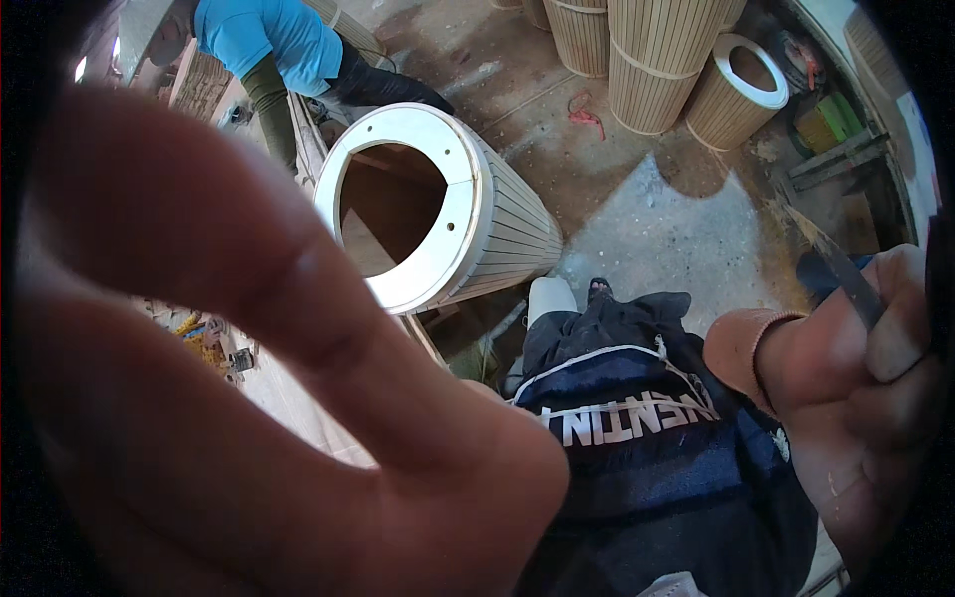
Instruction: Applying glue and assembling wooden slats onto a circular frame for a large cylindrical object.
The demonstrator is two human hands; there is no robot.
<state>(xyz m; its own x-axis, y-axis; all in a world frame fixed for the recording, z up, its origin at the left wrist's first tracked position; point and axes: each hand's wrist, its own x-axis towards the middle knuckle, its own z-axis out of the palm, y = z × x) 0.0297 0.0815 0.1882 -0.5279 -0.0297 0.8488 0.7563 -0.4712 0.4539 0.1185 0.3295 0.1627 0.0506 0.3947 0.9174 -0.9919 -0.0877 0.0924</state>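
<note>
My left hand (398,398) looms very large and blurred across the left side, close to the camera. Two of its digits stretch to the left with a gap between them, and nothing shows in that gap; their tips are hard to make out. At the right edge my right hand (875,398) is closed around a narrow metal blade (858,284), whose stained end points up and left. Beyond my left hand a slatted wooden cylinder (512,224) lies tilted, its white ring-shaped end (466,234) facing up and left around a round opening. Neither hand visibly touches it.
Several slatted cylinders (652,85) stand at the back right, one with a white ring (761,72). A person in a blue shirt (269,45) is at the far left. A red scrap (585,116) lies on the stained floor (647,229). A wooden frame (841,159) stands right.
</note>
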